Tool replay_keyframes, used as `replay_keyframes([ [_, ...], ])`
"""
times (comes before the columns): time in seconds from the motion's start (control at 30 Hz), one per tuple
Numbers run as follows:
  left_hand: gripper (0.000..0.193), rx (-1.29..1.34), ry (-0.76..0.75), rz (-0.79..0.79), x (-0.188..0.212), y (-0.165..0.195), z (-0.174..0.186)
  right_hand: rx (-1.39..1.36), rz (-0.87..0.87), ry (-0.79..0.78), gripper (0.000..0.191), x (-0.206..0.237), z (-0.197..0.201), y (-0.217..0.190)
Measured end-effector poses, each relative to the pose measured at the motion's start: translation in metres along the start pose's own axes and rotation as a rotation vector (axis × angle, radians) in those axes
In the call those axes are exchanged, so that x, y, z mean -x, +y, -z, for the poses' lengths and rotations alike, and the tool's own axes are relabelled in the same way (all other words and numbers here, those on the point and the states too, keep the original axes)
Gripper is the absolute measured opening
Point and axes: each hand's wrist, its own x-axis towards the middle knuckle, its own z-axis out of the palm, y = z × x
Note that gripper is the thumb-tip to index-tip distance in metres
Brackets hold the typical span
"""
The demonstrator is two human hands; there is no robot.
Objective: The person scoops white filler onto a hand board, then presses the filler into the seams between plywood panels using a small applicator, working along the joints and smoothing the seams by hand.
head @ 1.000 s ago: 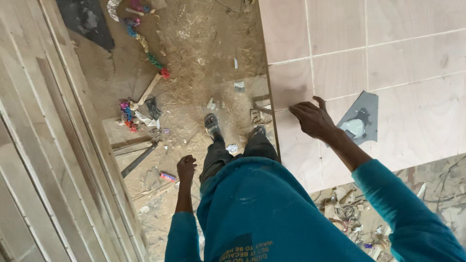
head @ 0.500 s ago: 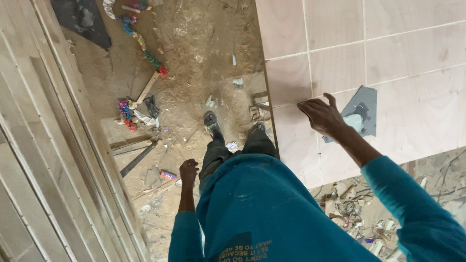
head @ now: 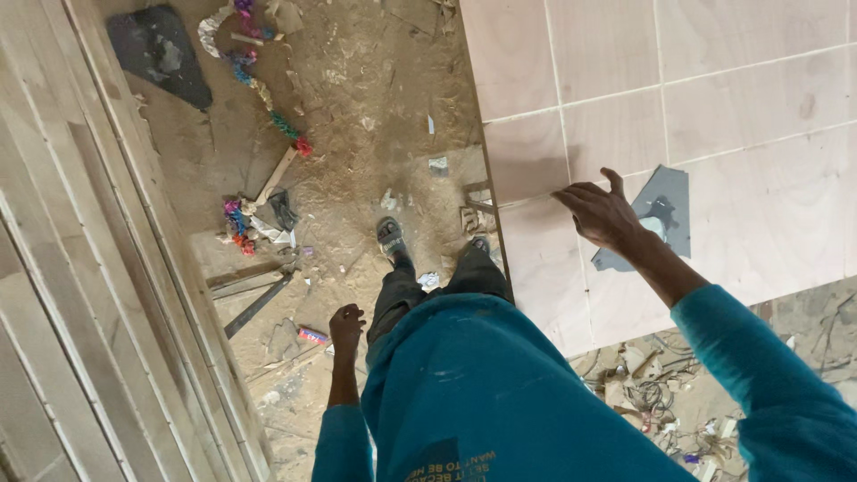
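Observation:
I look straight down at my teal top and dark trousers, my feet (head: 391,239) on a dusty floor. My right hand (head: 600,212) stretches out, fingers spread, over the pale tiled floor (head: 714,116), holding nothing. A grey trowel-shaped plate (head: 665,214) lies on the tiles just beyond that hand. My left hand (head: 346,323) hangs at my side with the fingers curled, and nothing shows in it.
Pale wooden boards (head: 80,295) run along the left. Scattered on the dirt are a coloured rag rope (head: 268,103), a dark sheet (head: 161,54), timber offcuts (head: 250,290) and a small red packet (head: 312,336). Rubble and wires (head: 652,393) lie at lower right.
My right hand has moved a little left and up over the tiles, away from the grey plate. My left hand has stayed at my side.

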Motion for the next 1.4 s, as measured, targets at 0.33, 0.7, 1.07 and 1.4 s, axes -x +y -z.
replay_keyframes([
  [0.33,0.033,-0.016,-0.027,-0.051,0.002,0.004,-0.003,-0.071,-0.030,-0.018,0.047,-0.003,0.002,0.005],
  [0.7,0.032,-0.037,-0.008,-0.032,-0.003,0.007,-0.002,-0.096,-0.026,0.176,0.044,0.003,-0.008,-0.023],
  [1.07,0.033,-0.060,-0.003,-0.035,-0.009,0.017,-0.002,-0.056,-0.049,0.323,0.051,0.015,-0.012,-0.030],
  [1.4,0.034,-0.068,-0.029,-0.033,-0.009,0.023,-0.010,-0.108,-0.063,0.333,0.045,0.010,-0.021,-0.030],
])
